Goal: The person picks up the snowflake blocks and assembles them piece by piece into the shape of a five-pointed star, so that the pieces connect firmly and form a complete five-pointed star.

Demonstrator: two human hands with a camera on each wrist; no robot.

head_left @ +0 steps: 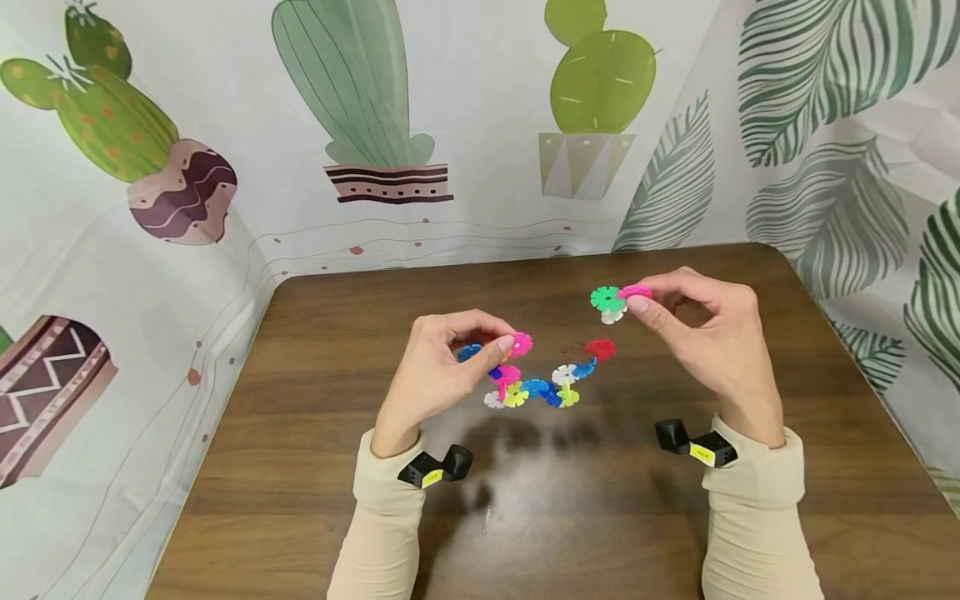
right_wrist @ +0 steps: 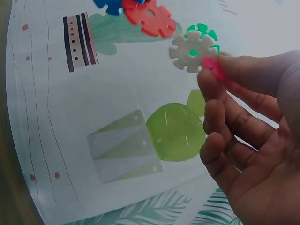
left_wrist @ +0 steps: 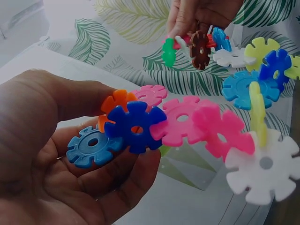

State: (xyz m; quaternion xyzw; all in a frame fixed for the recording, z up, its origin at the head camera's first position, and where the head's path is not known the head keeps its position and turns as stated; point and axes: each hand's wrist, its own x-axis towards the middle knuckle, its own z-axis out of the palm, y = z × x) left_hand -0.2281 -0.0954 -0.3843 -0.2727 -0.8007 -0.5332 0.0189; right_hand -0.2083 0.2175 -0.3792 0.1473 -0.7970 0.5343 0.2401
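Observation:
My left hand (head_left: 444, 365) pinches one end of a chain of interlocking plastic snowflake discs. In the left wrist view, an orange disc (left_wrist: 117, 102), a dark blue disc (left_wrist: 136, 127) and a light blue disc (left_wrist: 93, 145) lie by its fingers. Pink, white, yellow and blue discs continue the chain, which sags over the table to a red disc (head_left: 600, 349) at its far end. My right hand (head_left: 712, 337) pinches a pink disc (head_left: 635, 291) between thumb and index finger. Joined to that are a green disc (head_left: 606, 298) and a white disc (right_wrist: 190, 51), apart from the red one.
Below both hands is a brown wooden table (head_left: 315, 467), with shadows of the chain on it. A white cloth (head_left: 487, 100) printed with cacti and leaves hangs behind the table and along its sides. Each wrist wears a small black camera (head_left: 437, 468).

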